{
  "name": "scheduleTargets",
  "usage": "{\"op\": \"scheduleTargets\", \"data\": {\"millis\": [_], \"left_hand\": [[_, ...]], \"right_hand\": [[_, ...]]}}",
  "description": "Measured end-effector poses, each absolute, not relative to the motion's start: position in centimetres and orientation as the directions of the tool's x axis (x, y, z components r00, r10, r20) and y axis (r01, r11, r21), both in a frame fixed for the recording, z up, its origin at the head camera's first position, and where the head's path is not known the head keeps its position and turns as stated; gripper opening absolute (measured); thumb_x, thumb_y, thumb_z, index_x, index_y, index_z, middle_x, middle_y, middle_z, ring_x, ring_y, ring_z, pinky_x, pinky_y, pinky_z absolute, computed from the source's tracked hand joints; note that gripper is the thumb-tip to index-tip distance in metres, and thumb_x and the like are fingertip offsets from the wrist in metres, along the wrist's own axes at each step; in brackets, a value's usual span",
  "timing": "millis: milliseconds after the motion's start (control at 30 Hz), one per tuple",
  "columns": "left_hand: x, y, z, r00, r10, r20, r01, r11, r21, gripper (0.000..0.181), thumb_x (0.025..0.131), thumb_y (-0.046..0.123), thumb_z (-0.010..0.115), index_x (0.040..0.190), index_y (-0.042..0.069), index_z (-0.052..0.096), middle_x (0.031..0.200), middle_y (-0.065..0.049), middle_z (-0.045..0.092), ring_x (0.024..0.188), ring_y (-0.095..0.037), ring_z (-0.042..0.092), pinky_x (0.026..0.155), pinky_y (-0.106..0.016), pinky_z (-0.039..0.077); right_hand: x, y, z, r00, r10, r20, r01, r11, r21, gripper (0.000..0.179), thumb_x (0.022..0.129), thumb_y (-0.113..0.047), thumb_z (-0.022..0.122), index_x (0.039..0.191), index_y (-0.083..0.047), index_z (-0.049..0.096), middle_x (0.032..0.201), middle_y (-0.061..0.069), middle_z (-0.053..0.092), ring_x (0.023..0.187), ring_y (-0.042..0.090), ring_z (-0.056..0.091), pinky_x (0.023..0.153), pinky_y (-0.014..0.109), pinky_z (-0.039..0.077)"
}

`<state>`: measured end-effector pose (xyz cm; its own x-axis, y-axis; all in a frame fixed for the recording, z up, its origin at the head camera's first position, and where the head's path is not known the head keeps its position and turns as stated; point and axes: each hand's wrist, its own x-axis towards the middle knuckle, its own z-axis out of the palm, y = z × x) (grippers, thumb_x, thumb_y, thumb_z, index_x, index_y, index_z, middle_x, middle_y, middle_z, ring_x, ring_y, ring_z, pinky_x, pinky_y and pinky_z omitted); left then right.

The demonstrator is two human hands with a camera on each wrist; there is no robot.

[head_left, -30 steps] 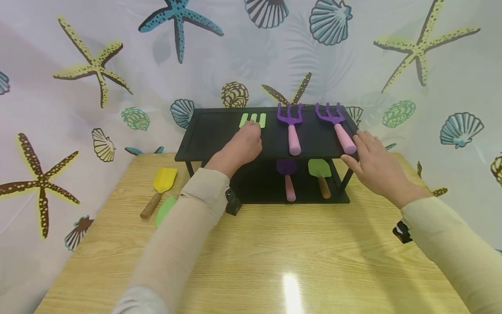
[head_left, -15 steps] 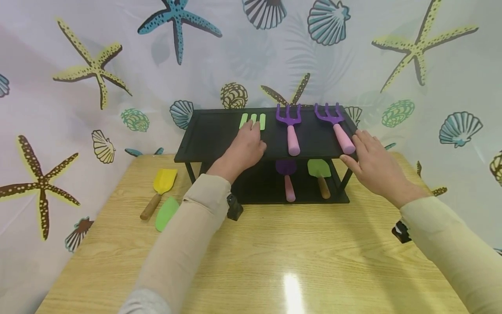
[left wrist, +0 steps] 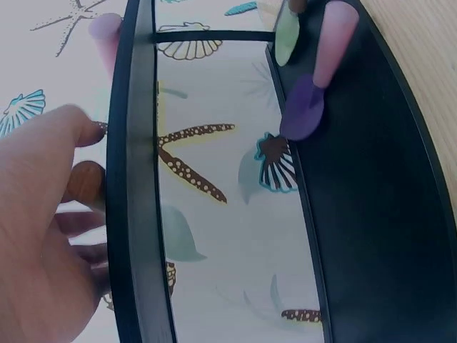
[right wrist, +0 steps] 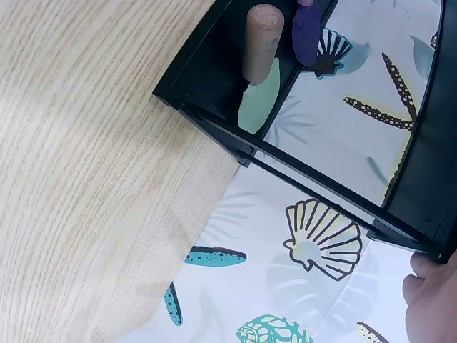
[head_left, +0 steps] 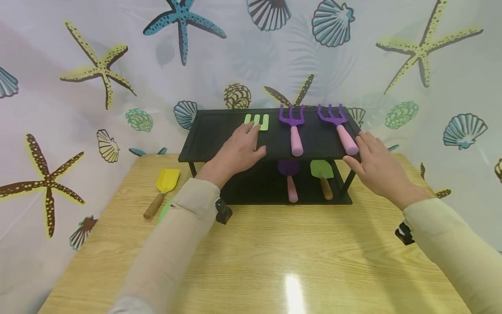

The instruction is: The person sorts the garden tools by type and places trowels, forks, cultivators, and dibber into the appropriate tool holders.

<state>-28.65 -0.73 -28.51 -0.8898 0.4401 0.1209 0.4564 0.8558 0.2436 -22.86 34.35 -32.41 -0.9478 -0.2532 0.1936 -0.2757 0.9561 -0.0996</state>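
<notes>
A green hand fork (head_left: 264, 123) lies on the top of a black two-tier rack (head_left: 208, 135), tines toward the wall. My left hand (head_left: 237, 150) is over it, fingers extended by the tines and thumb spread away. In the left wrist view the fork's wooden handle (left wrist: 87, 184) shows between thumb and fingers. My right hand (head_left: 378, 168) rests on the rack's right end, fingers straight, beside a purple hand fork with a pink handle (head_left: 347, 139). Another purple hand fork (head_left: 296, 141) lies between the hands.
On the lower shelf are a purple trowel (head_left: 292, 189) and a green trowel (head_left: 326, 187). Left of the rack, a yellow shovel (head_left: 168, 181) lies on the wooden table (head_left: 266, 253); a green blade (head_left: 166, 209) there is partly hidden by my left sleeve. A shell-patterned curtain (head_left: 251, 61) hangs behind.
My left hand's fingers have loosened from the green hand fork, the thumb has spread and the hand has shifted slightly left. The fork and my right hand have stayed in place.
</notes>
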Motion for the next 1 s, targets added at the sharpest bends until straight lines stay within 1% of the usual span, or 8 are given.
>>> {"op": "scheduleTargets", "data": {"millis": [200,300,367,433,600,667,833,1000], "left_hand": [[-28.6,-1.2,-28.9,-0.849,0.517,0.112,0.529,0.828,0.188,0.058,0.105,0.030,0.044,0.154,0.001,0.030,0.162,-0.017,0.027,0.151,-0.029,0.026,0.124,-0.040,0.025],[-28.3,-1.1,-29.2,-0.772,0.625,0.117,0.608,0.779,-0.152,0.045,0.107,0.018,0.041,0.145,-0.006,0.043,0.155,-0.025,0.036,0.146,-0.036,0.034,0.121,-0.041,0.032],[-28.1,-1.0,-29.2,-0.718,0.686,0.116,0.597,0.693,-0.405,0.038,0.106,0.013,0.042,0.137,-0.006,0.053,0.149,-0.028,0.043,0.142,-0.039,0.040,0.119,-0.042,0.035],[-27.9,-0.9,-29.3,-0.681,0.725,0.107,0.556,0.606,-0.568,0.035,0.105,0.011,0.043,0.132,-0.007,0.058,0.145,-0.031,0.046,0.139,-0.043,0.042,0.119,-0.044,0.035],[-27.8,-0.3,-29.3,-0.823,0.561,0.092,0.530,0.816,-0.232,0.051,0.107,0.016,0.038,0.147,-0.015,0.030,0.157,-0.031,0.028,0.150,-0.040,0.024,0.126,-0.042,0.018],[-27.8,-0.1,-29.3,-0.856,0.509,0.092,0.497,0.859,-0.121,0.055,0.106,0.015,0.038,0.149,-0.017,0.022,0.158,-0.032,0.023,0.151,-0.041,0.019,0.126,-0.042,0.015],[-27.7,0.1,-29.4,-0.878,0.468,0.103,0.457,0.882,-0.115,0.057,0.105,0.015,0.041,0.148,-0.018,0.022,0.158,-0.034,0.023,0.151,-0.043,0.018,0.126,-0.044,0.015],[-27.6,-0.1,-29.4,-0.918,0.377,0.125,0.388,0.919,0.074,0.062,0.106,0.025,0.039,0.155,-0.006,0.016,0.163,-0.027,0.014,0.154,-0.039,0.012,0.127,-0.043,0.017]], "right_hand": [[-22.8,34.4,-32.4,-0.948,-0.252,0.193,-0.274,0.956,-0.101,0.081,0.106,-0.052,0.028,0.152,0.014,0.018,0.159,0.034,0.017,0.150,0.049,0.011,0.124,0.058,0.008],[-22.8,34.4,-32.5,-0.949,-0.250,0.192,-0.272,0.957,-0.102,0.081,0.105,-0.053,0.028,0.152,0.013,0.018,0.159,0.034,0.017,0.150,0.049,0.011,0.125,0.057,0.007],[-22.8,34.4,-32.5,-0.949,-0.249,0.192,-0.272,0.957,-0.102,0.081,0.105,-0.053,0.028,0.152,0.013,0.018,0.159,0.034,0.017,0.150,0.049,0.011,0.125,0.057,0.007],[-22.9,34.4,-32.6,-0.949,-0.249,0.192,-0.272,0.957,-0.101,0.082,0.105,-0.053,0.028,0.152,0.013,0.018,0.160,0.033,0.017,0.150,0.049,0.011,0.125,0.057,0.007],[-22.9,34.4,-32.6,-0.948,-0.251,0.195,-0.275,0.955,-0.108,0.082,0.105,-0.053,0.029,0.152,0.013,0.018,0.160,0.033,0.016,0.150,0.049,0.011,0.125,0.057,0.007],[-22.8,34.4,-32.6,-0.948,-0.251,0.196,-0.276,0.955,-0.111,0.082,0.105,-0.053,0.029,0.152,0.013,0.018,0.160,0.033,0.016,0.150,0.049,0.011,0.125,0.057,0.007],[-22.8,34.4,-32.5,-0.945,-0.255,0.204,-0.281,0.953,-0.113,0.081,0.105,-0.053,0.029,0.152,0.013,0.019,0.160,0.033,0.017,0.150,0.049,0.011,0.125,0.057,0.007],[-22.7,34.4,-32.5,-0.937,-0.264,0.228,-0.297,0.947,-0.124,0.080,0.106,-0.050,0.031,0.151,0.015,0.020,0.158,0.035,0.019,0.149,0.050,0.013,0.124,0.058,0.007]]}}
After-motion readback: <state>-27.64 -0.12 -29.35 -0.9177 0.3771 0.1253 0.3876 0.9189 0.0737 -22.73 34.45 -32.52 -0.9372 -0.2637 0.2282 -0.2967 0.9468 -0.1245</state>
